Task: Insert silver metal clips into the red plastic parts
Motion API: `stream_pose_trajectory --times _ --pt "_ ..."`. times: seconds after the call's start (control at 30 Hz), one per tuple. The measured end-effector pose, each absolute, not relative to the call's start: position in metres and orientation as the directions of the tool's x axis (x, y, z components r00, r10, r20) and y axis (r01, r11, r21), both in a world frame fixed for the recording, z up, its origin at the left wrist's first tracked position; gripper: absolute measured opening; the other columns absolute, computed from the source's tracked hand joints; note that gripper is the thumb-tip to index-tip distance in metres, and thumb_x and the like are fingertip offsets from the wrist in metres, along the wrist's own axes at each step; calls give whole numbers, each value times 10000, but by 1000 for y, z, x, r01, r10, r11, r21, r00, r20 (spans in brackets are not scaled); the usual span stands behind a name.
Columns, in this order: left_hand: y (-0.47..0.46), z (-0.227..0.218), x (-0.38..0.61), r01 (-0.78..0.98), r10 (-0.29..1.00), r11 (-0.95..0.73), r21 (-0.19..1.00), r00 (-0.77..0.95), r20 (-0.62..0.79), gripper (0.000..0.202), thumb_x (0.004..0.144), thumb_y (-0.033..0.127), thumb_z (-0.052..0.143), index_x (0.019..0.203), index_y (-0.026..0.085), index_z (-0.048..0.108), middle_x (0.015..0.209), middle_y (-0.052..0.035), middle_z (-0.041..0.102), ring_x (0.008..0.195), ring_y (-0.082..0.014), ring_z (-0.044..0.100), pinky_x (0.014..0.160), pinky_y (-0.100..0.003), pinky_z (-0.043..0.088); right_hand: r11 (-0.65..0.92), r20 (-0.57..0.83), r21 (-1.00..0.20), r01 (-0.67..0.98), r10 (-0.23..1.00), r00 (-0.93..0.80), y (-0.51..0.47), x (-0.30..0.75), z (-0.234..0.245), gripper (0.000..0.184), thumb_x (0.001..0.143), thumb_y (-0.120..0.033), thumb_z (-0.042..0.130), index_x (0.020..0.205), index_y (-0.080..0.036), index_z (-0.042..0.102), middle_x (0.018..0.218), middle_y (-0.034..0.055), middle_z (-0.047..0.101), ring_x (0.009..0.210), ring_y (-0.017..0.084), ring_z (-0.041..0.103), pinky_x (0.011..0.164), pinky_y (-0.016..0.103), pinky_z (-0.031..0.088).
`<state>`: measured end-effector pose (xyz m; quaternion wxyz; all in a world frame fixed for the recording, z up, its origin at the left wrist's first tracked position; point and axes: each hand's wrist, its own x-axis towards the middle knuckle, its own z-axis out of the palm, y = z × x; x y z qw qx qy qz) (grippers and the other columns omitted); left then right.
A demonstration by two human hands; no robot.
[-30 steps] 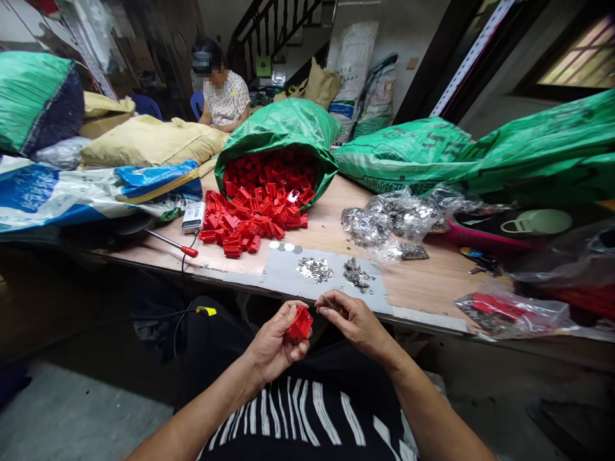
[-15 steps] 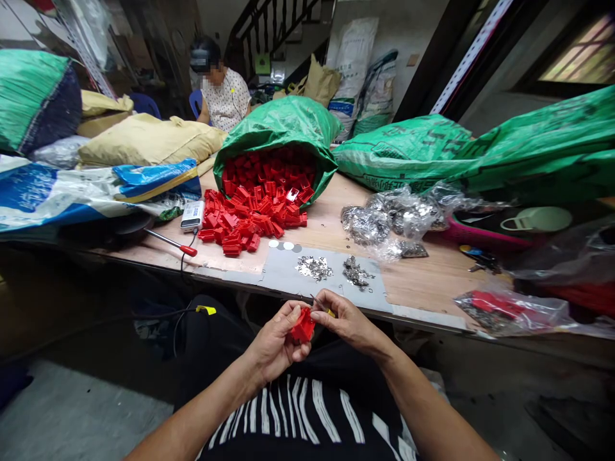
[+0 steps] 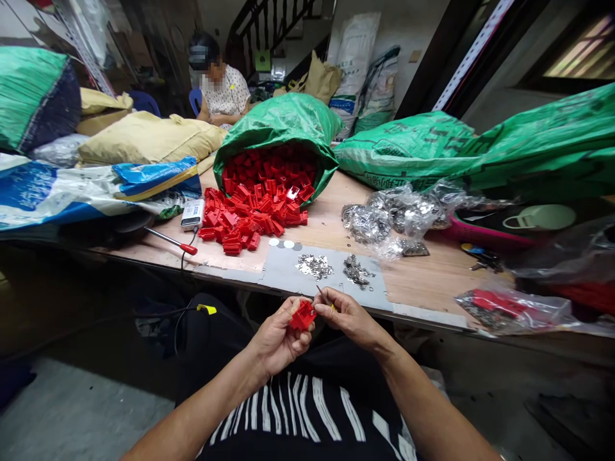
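Observation:
My left hand (image 3: 283, 339) is closed around a red plastic housing (image 3: 302, 315), its hollow side turned up, just off the table's front edge. Pinched in my right hand (image 3: 348, 317) is a thin tool with a metal shaft and yellow handle (image 3: 332, 307); its shaft points up and left. The right fingertips are close beside the housing, and whether a small metal part is between them is too small to tell. Ahead, on a grey mat (image 3: 278, 269), lie a pile of shiny metal pieces (image 3: 314, 266) and a darker pile of metal pieces (image 3: 356, 271).
Red housings (image 3: 250, 218) spill from a green sack (image 3: 283, 118). A white device with a cable (image 3: 193, 214) and a red-tipped lever (image 3: 187, 248) are left. Plastic bags of metal parts (image 3: 368, 223) and a pink tray (image 3: 485, 235) are right. A person (image 3: 225, 96) sits behind.
The red housing has tilted in my left hand so more of its hollow inside shows. My right hand has shifted slightly right, and the tool's shaft stands steeper.

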<state>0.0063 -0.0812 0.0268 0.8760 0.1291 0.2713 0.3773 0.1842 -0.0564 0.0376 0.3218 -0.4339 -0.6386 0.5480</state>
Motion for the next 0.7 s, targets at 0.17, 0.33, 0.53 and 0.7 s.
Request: stream_pose_trajectory --times 0.17,0.33,0.53,0.7 --pt "-81 28 8 -589 729 684 430 549 -408 196 867 308 578 1004 215 474 647 -13 587 435 -65 528 367 -85 272 57 -56 -967 248 902 -428 -56 187 41 342 843 -507 571 767 -177 522 718 -16 466 665 118 405 615 240 356" --pt "-82 27 9 -592 757 653 472 524 -390 207 861 332 593 983 212 477 663 -18 600 447 -70 547 377 -91 298 93 -71 -922 376 914 -400 -57 187 43 284 848 -432 575 736 -178 516 712 -16 482 680 126 416 634 249 353" --pt "-82 27 9 -617 794 608 500 486 -365 252 819 343 653 940 204 482 714 -2 602 449 -63 557 382 -102 328 146 -53 -855 497 930 -364 -62 181 47 212 872 -335 540 725 -187 505 677 -32 488 636 113 413 596 238 331" --pt "-83 25 10 -640 819 574 512 457 -347 289 806 381 666 928 209 468 694 8 594 444 -69 554 374 -107 321 166 -25 -833 528 941 -337 -64 176 52 196 880 -313 522 729 -188 523 661 -35 505 620 110 434 587 234 336"
